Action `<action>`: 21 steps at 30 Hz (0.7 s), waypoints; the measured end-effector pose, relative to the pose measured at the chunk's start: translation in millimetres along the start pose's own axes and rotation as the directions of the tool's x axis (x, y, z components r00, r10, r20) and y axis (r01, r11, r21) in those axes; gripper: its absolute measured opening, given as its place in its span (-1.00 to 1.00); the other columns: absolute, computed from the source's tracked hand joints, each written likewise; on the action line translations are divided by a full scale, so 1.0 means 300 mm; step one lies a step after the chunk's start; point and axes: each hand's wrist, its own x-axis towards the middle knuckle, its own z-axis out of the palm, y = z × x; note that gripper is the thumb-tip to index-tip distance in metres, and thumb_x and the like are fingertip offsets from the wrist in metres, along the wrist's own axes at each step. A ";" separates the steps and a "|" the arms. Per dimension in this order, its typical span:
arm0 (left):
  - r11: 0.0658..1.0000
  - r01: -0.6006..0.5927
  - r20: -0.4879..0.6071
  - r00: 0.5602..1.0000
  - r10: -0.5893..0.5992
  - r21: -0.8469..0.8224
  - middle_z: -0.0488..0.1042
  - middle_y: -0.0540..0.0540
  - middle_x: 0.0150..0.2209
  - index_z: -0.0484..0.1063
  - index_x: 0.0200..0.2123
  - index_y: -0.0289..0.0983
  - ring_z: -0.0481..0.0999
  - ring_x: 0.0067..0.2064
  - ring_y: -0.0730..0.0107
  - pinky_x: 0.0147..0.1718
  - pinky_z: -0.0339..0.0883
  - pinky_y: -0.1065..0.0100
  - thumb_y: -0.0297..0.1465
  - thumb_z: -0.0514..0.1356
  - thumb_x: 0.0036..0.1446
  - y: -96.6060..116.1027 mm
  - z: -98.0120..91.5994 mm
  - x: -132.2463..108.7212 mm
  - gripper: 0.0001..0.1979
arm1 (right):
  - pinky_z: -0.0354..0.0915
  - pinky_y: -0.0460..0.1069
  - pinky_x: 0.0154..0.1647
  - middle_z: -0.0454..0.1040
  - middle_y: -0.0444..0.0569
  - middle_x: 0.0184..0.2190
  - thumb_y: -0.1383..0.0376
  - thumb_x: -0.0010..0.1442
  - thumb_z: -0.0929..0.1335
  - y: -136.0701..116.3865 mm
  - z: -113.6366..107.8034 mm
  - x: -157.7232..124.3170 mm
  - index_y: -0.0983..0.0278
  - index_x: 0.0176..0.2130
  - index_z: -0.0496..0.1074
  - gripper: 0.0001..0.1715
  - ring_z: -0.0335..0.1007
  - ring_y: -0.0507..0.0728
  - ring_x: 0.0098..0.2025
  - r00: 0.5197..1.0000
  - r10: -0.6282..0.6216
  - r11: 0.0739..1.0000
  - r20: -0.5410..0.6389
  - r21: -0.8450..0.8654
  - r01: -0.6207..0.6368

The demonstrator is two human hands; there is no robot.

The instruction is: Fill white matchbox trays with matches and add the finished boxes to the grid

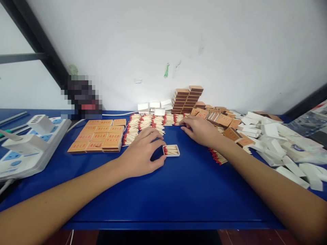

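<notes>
Blue tbl (176, 194), L hand (143, 153) @ tray (171, 156), red-txt 安全火柴 matchboxes (99, 136)

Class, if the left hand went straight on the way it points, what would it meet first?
The left hand would probably first meet the white matchbox tray of red-tipped matches; they may already be touching.

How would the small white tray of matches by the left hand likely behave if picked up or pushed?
The tray is probably light, being thin-walled and holding only slim matches. Lying flat and low on the smooth-looking blue table, it would likely slide rather than tip. Its open top suggests loose matches could spill if it tilted.
</notes>
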 end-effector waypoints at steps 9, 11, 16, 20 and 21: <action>1.000 -0.018 0.002 1.000 0.018 0.026 0.56 -0.20 0.03 0.58 -0.04 -0.27 0.41 0.25 0.02 0.36 0.28 -0.09 -0.29 0.25 0.34 -0.005 0.006 -0.004 -0.77 | 0.30 0.08 -0.16 0.58 0.13 -0.12 0.28 0.44 0.29 0.000 0.000 0.000 0.29 -0.03 0.58 -0.71 0.50 0.25 -0.13 1.000 -0.011 1.000 -0.018 0.021 0.012; 0.999 -0.018 0.006 1.000 0.018 0.029 0.56 -0.21 0.04 0.58 -0.04 -0.27 0.42 0.25 0.02 0.35 0.29 -0.10 -0.29 0.25 0.34 -0.005 0.006 -0.004 -0.77 | 0.27 0.06 -0.18 0.58 0.11 -0.13 0.30 0.44 0.29 0.000 -0.001 -0.001 0.28 -0.06 0.57 -0.74 0.49 0.23 -0.16 1.000 -0.015 0.999 -0.023 0.028 0.016; 0.999 -0.022 0.010 1.000 0.022 0.038 0.55 -0.21 0.04 0.58 -0.03 -0.27 0.42 0.24 0.03 0.34 0.29 -0.10 -0.30 0.25 0.34 -0.006 0.004 -0.005 -0.77 | 0.23 0.03 -0.22 0.57 0.08 -0.19 0.32 0.42 0.31 0.009 -0.001 0.004 0.26 -0.16 0.52 -0.83 0.47 0.21 -0.18 1.000 -0.024 0.997 -0.012 0.076 0.025; 0.999 -0.021 0.017 1.000 0.020 0.042 0.55 -0.21 0.04 0.58 -0.02 -0.26 0.41 0.25 0.02 0.34 0.28 -0.09 -0.30 0.24 0.34 -0.006 0.003 -0.006 -0.77 | 0.24 0.03 -0.20 0.57 0.08 -0.21 0.33 0.41 0.31 0.007 -0.008 0.007 0.26 -0.17 0.51 -0.84 0.46 0.21 -0.19 1.000 -0.025 0.994 -0.002 0.108 0.025; 0.999 -0.020 0.018 1.000 0.020 0.042 0.55 -0.21 0.04 0.58 -0.01 -0.26 0.42 0.25 0.02 0.34 0.28 -0.10 -0.30 0.24 0.34 -0.006 0.003 -0.006 -0.77 | 0.24 0.03 -0.19 0.56 0.08 -0.22 0.33 0.41 0.31 0.006 -0.009 0.007 0.26 -0.19 0.51 -0.83 0.46 0.21 -0.20 1.000 -0.016 0.993 0.011 0.121 0.014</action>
